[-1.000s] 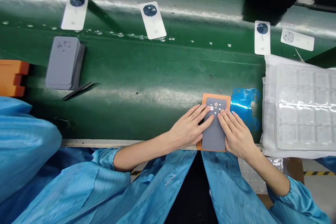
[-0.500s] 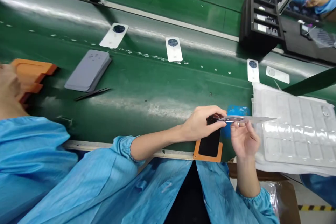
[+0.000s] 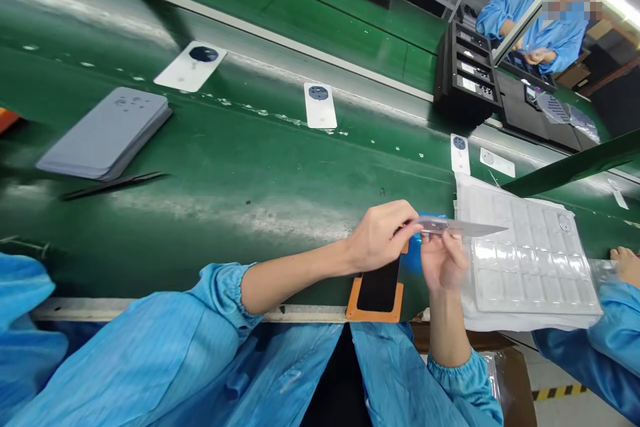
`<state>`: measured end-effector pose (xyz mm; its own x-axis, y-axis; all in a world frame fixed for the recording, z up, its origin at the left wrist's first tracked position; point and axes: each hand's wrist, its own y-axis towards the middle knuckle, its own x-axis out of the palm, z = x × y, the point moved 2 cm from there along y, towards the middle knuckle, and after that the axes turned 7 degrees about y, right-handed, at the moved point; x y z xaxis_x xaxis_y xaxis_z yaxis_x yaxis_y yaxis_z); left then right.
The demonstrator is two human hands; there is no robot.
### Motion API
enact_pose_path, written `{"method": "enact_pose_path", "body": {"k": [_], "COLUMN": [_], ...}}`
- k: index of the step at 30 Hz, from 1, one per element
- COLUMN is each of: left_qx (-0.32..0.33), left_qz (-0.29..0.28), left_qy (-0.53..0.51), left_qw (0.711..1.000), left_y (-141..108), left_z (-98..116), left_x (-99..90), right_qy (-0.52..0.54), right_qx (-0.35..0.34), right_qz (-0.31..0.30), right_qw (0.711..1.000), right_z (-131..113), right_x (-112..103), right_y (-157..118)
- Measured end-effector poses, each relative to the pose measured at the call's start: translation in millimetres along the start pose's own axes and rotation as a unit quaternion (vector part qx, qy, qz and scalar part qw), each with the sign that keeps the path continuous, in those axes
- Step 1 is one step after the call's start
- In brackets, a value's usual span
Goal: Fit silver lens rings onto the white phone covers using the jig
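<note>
A thin phone back cover (image 3: 475, 228) is held up almost edge-on above the bench. My left hand (image 3: 380, 237) pinches its left end between thumb and fingers. From below, the curled fingers of my right hand (image 3: 443, 260) grip it near its camera end. Underneath, an orange fixture (image 3: 356, 303) with a black slab (image 3: 379, 288) in it lies at the bench's front edge. A blue piece (image 3: 414, 257) shows partly behind my hands.
Grey phone covers (image 3: 100, 133) are stacked at left beside black tweezers (image 3: 110, 185). White cards (image 3: 320, 107) with dark circles lie along the bench. At right are a clear plastic tray (image 3: 530, 267) and a co-worker's hand (image 3: 625, 263). A black rack (image 3: 465, 73) stands behind.
The view has swung right, so the bench items sit further left. Both hands keep hold of the cover. A co-worker's hand at left has left the picture; another appears at right.
</note>
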<state>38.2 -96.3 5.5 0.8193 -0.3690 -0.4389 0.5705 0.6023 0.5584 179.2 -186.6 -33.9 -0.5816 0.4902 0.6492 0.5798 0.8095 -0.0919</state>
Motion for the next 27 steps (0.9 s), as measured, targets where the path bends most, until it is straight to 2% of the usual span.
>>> {"method": "enact_pose_path", "body": {"k": [3, 5, 8, 10, 12, 14, 16, 18, 20, 23, 25, 27], "left_qx": [-0.135, -0.193, -0.238, -0.251, -0.254, -0.251, -0.243, -0.229, -0.219, -0.227, -0.23, -0.225], "left_qz": [0.047, 0.079, 0.099, 0.1, 0.107, 0.125, 0.141, 0.155, 0.161, 0.152, 0.139, 0.127], "left_qy": [-0.096, -0.176, -0.27, -0.281, -0.265, -0.245, -0.24, -0.242, -0.234, -0.182, -0.141, -0.109], "left_qw": [0.985, 0.962, 0.928, 0.921, 0.924, 0.928, 0.929, 0.93, 0.933, 0.945, 0.953, 0.96], "left_y": [15.5, 27.8, 43.5, 49.2, 51.5, 52.5, 54.0, 56.0, 57.4, 57.6, 57.0, 55.9], "left_z": [-20.6, -34.8, -52.6, -60.5, -64.8, -65.7, -63.8, -60.6, -57.9, -57.0, -57.1, -56.2], "left_x": [-2.8, -5.9, -13.6, -22.4, -34.7, -49.4, -64.3, -77.1, -86.2, -91.9, -92.6, -92.4], "right_qy": [-0.072, -0.087, -0.084, -0.166, -0.316, -0.441, -0.521, -0.607, -0.683, -0.752, -0.774, -0.785], "right_qx": [-0.051, -0.078, -0.085, -0.038, 0.039, 0.097, 0.107, 0.083, 0.057, 0.072, 0.096, 0.101], "right_qz": [-0.019, -0.045, -0.084, -0.102, -0.126, -0.143, -0.131, -0.077, 0.004, 0.102, 0.128, 0.128], "right_qw": [0.996, 0.992, 0.989, 0.98, 0.94, 0.881, 0.837, 0.786, 0.728, 0.647, 0.613, 0.598], "right_z": [5.9, 6.2, 5.0, 11.0, 23.1, 31.0, 22.8, -4.1, -41.3, -86.8, -100.5, -105.1], "right_x": [28.3, 50.2, 77.4, 86.4, 85.0, 72.9, 54.2, 34.2, 16.4, -6.1, -16.7, -20.4], "right_y": [24.4, 55.7, 113.7, 144.1, 160.2, 168.2, 180.9, 204.4, 232.2, 260.9, 267.3, 267.3]}}
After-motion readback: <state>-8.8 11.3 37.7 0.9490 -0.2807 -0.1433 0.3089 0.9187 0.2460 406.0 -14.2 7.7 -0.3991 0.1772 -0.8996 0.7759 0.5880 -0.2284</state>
